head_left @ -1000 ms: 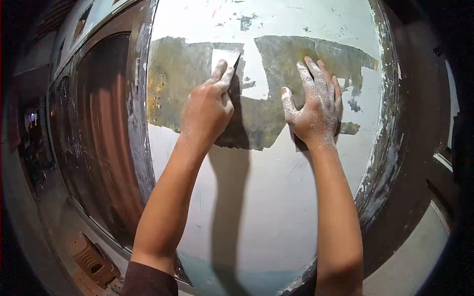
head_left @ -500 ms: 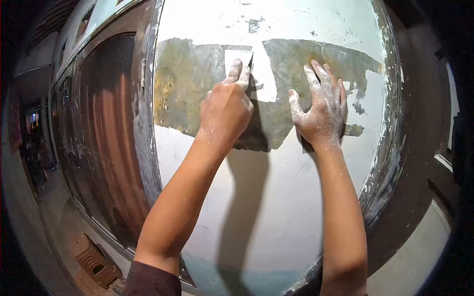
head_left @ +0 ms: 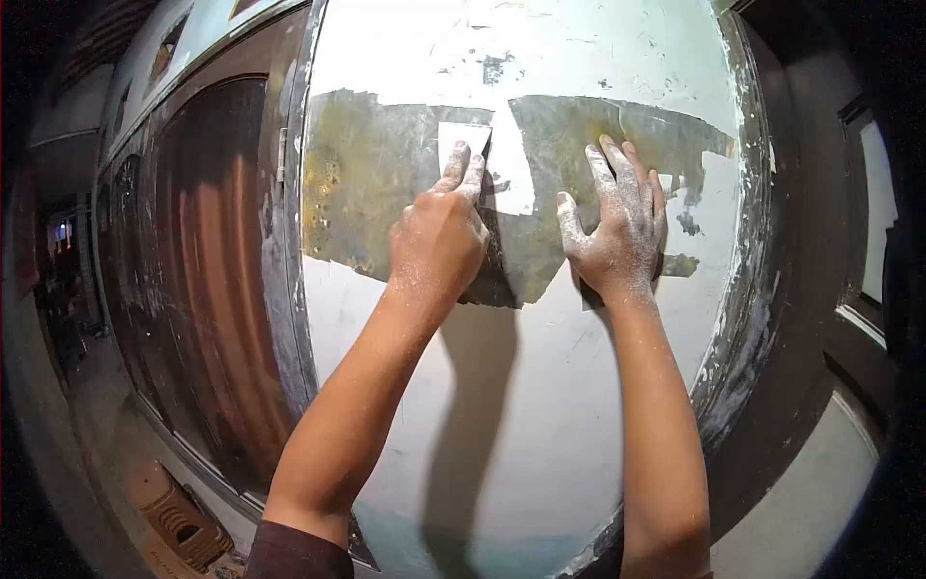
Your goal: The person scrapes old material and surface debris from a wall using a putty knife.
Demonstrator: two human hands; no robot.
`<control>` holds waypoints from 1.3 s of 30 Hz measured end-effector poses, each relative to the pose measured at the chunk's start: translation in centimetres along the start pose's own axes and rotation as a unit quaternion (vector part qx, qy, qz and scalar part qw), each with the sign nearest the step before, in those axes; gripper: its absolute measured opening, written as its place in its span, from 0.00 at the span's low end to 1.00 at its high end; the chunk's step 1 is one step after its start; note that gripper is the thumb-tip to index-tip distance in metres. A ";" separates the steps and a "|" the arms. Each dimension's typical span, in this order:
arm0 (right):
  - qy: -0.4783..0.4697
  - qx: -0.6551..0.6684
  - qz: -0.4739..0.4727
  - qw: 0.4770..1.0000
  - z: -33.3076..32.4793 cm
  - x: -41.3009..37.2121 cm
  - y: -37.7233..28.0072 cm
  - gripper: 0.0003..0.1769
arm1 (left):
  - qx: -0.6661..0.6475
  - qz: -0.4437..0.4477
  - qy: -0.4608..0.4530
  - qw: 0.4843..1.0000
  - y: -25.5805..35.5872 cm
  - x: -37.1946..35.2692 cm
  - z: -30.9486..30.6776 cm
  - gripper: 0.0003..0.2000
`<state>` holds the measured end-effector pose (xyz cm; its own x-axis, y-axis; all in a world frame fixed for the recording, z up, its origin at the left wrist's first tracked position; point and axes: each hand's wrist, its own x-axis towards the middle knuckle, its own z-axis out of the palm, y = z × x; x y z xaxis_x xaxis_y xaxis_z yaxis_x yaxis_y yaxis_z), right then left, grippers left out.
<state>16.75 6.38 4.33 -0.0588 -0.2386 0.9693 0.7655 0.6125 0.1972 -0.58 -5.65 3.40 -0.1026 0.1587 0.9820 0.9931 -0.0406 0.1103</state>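
Note:
My left hand (head_left: 436,236) is closed around a scraper, its handle hidden in my grip. The scraper's pale flat blade (head_left: 461,133) lies against the wall, with two dusty fingers stretched along it. Behind it, a grey-green patch (head_left: 376,183) with yellowish stains crosses the white panel (head_left: 579,405), and its edges are ragged. A white strip of coating (head_left: 514,169) remains just right of the blade. My right hand (head_left: 617,232), coated in white dust, rests with spread fingers on the right part of the patch.
Left of the panel is a dark wooden frame with a brown curtain (head_left: 217,261) behind it. Stacked brown plastic chairs (head_left: 178,516) stand on the floor at lower left. A dark door (head_left: 810,289) is on the right. Chipped white paint marks the panel's right edge (head_left: 743,212).
The wall appears slightly lower as the view tilts. My left hand and the scraper have slid a little down the patch. My right hand stays at about the same place on the wall.

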 end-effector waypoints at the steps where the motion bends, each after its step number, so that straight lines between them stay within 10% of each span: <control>1: 0.001 0.001 0.000 1.000 0.0 0.0 0.0 0.33 | 0.003 -0.007 -0.008 1.000 0.0 0.3 0.1 0.27; 39: 0.007 0.024 0.002 1.000 0.2 -0.1 0.1 0.33 | 0.009 0.007 0.009 1.000 0.5 1.8 0.5 0.24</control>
<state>16.74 6.62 4.33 -0.0464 -0.2457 0.9682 0.7343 0.6488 0.1999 -0.28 -4.88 5.17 -0.0888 0.1404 0.9861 0.9953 -0.0249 0.0932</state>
